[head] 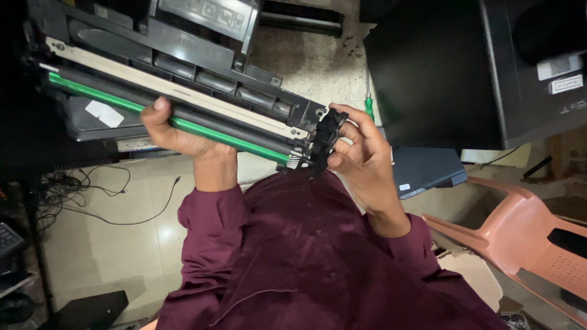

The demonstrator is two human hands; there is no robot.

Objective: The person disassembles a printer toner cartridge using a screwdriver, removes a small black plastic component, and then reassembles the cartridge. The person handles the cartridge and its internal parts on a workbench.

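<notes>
The toner cartridge (177, 85), a long black unit, is held in the air above the person's lap, slanting from the far left down to the centre of the view. A green drum roller (110, 99) runs along its near edge, with a pale metal blade strip (183, 91) parallel to it on the far side.

The left hand (177, 131) grips the cartridge at mid-length from below; the thumb lies over the green roller and the fingers are curled shut around the body. The right hand (361, 153) holds the right end, its fingers pinching the black end cap (324, 140) with its gear teeth.

Labels:
- A small white rectangular sticker (104, 113) sits on the black lower housing of the cartridge, left of the left hand.
- Two white rectangular labels (565, 73) sit on the dark machine (489, 67) at the far right.
- A small white tag (405, 187) sits on the dark grey tray (428, 168) just right of the right hand.

A green-handled screwdriver (369, 105) stands just beyond the right hand. A pink plastic chair (520, 226) occupies the near right. Black cables (92, 195) lie on the pale floor (110, 256) at the left.
</notes>
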